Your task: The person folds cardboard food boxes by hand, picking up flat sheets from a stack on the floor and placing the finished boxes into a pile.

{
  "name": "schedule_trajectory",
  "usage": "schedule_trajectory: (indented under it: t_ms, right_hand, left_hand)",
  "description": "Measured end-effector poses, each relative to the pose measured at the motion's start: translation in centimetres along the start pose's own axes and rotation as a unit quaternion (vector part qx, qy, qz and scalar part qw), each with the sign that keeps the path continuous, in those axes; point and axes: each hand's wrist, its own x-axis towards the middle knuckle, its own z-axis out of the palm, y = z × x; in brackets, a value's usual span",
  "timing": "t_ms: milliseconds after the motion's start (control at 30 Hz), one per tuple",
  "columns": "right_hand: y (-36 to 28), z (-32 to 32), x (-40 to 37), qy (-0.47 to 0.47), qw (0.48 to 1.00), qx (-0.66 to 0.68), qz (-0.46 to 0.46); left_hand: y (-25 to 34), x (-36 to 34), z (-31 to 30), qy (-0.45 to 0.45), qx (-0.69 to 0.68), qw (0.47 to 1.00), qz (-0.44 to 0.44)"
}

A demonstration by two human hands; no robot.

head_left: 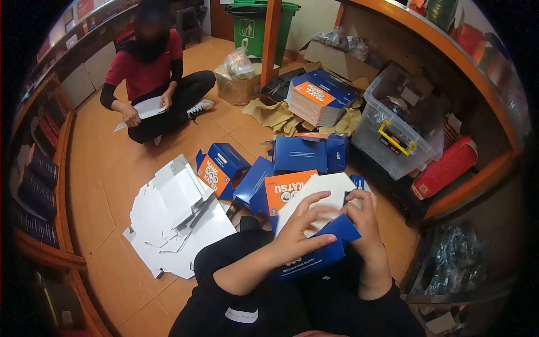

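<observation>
On my lap is a partly folded cardboard box (314, 259), blue outside and white inside, with one white panel standing up. My left hand (300, 230) grips its near wall, thumb along the blue face and fingers curled over the white inner side. At the right corner my right hand (366, 222) has bent fingers on a blue flap; some fingertips are hidden behind the card. Just beyond the hands lie folded orange-and-blue boxes (300, 154). One more printed box (216, 171) sits to their left.
White flat cardboard sheets (168, 210) lie in a loose pile on the tiled floor at left. A seated person (149, 73) holds a white sheet. Stacked printed cards (314, 98), a clear plastic bin (398, 129) and a green trash bin (261, 28) stand beyond. Shelves border both sides.
</observation>
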Motion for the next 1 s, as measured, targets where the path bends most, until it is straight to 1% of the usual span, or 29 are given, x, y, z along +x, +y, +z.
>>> schedule_trajectory:
  t_ms: [33,100,133,167,267,300,333,400,433,500,533,567,633,667,700,733,800,833,933,967,1000]
  right_hand:
    - [0.1,-0.1,0.0,0.016,1.000,-0.001,0.000]
    - [-0.5,-0.4,-0.2,0.025,1.000,-0.005,-0.018]
    - [-0.8,-0.7,-0.2,0.028,0.999,-0.007,-0.028]
    - [-0.9,-1.0,-0.2,0.012,0.998,-0.002,-0.057]
    - [-1.2,-1.5,0.1,0.133,0.985,0.113,-0.015]
    - [-0.6,-1.7,-0.1,0.139,0.975,0.171,0.011]
    - [-0.1,-1.8,-0.3,0.149,0.961,0.230,0.036]
    - [1.3,-2.6,-1.2,0.078,0.934,0.338,0.090]
    - [2.0,-2.0,-1.6,0.033,0.929,0.359,0.089]
    - [2.1,-1.2,-1.9,-0.005,0.919,0.386,0.086]
    - [2.1,-1.6,-1.8,-0.033,0.924,0.368,0.093]
    - [1.9,-2.2,-1.6,-0.062,0.930,0.350,0.098]
    - [2.3,-1.8,-2.0,-0.045,0.904,0.398,0.148]
    - [2.4,-1.6,-2.1,-0.036,0.890,0.421,0.173]
    - [1.7,-1.9,-1.9,0.024,0.872,0.445,0.203]
    - [2.0,-2.1,-2.0,0.024,0.899,0.409,0.151]
    - [2.8,-2.6,-2.3,0.023,0.942,0.332,0.048]
    - [2.6,-2.2,-2.3,-0.013,0.937,0.347,0.047]
    - [0.6,-2.3,-1.2,-0.117,0.951,0.282,0.040]
    - [0.7,-2.2,-1.5,-0.137,0.945,0.282,0.094]
    - [0.8,-1.9,-1.7,-0.107,0.945,0.287,0.114]
  left_hand:
    - [0.4,0.2,0.1,-0.024,-0.094,0.992,-0.077]
    - [-0.1,0.0,-0.5,-0.111,-0.088,0.969,-0.201]
    - [-0.6,0.0,-0.6,-0.130,-0.097,0.962,-0.219]
    - [-1.0,-0.1,-0.7,-0.148,-0.106,0.954,-0.237]
    - [-2.5,0.1,0.0,-0.134,-0.170,0.963,-0.162]
    - [-2.1,0.0,-0.2,-0.110,-0.211,0.954,-0.182]
    - [-1.6,0.0,-0.6,-0.111,-0.164,0.962,-0.188]
    - [-0.6,0.3,-1.5,-0.116,-0.068,0.971,-0.198]
    - [-0.1,0.5,-1.4,-0.103,-0.015,0.977,-0.185]
    - [-0.2,0.4,-1.4,-0.121,-0.020,0.980,-0.156]
    - [-0.2,0.3,-1.4,-0.129,-0.022,0.981,-0.143]
    - [0.0,0.3,-1.5,-0.130,-0.033,0.978,-0.162]
    - [0.4,0.4,-1.6,-0.132,-0.055,0.969,-0.203]
    - [0.2,0.4,-1.6,-0.126,-0.028,0.969,-0.209]
    - [-0.2,0.4,-1.7,-0.120,0.000,0.969,-0.215]
    - [-0.8,0.5,-1.8,-0.115,0.028,0.969,-0.219]
    - [-2.7,0.4,-1.5,-0.115,-0.008,0.970,-0.212]
    - [-3.4,0.2,-1.1,-0.115,-0.027,0.971,-0.209]
    - [-3.9,-0.1,0.1,-0.103,-0.010,0.986,-0.129]
    - [-3.7,-0.1,-0.1,-0.100,0.022,0.982,-0.156]
    - [-3.7,-0.1,-0.1,-0.087,0.024,0.984,-0.154]
